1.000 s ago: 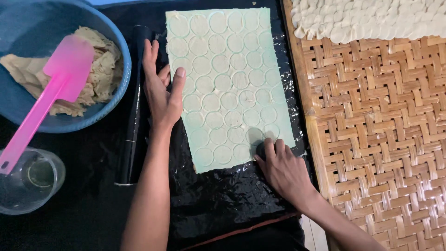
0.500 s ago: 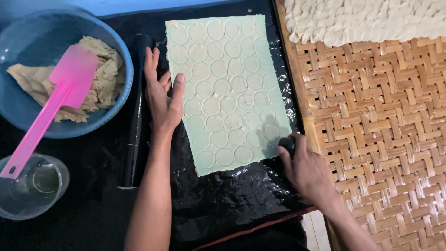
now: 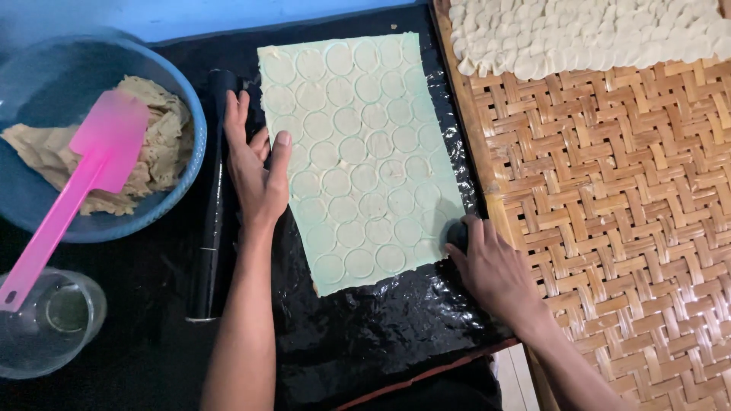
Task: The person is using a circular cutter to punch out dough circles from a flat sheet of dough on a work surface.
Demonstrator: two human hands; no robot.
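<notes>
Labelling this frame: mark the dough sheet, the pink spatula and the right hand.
dough sheet (image 3: 358,152), head view, middle of the sheet
pink spatula (image 3: 110,141), head view, on its blade
right hand (image 3: 495,266), head view, back of the hand

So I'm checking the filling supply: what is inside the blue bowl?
The blue bowl holds a heap of beige filling, with a pink spatula resting blade-down on it. What lies beneath the blade and the heap is covered.
</notes>
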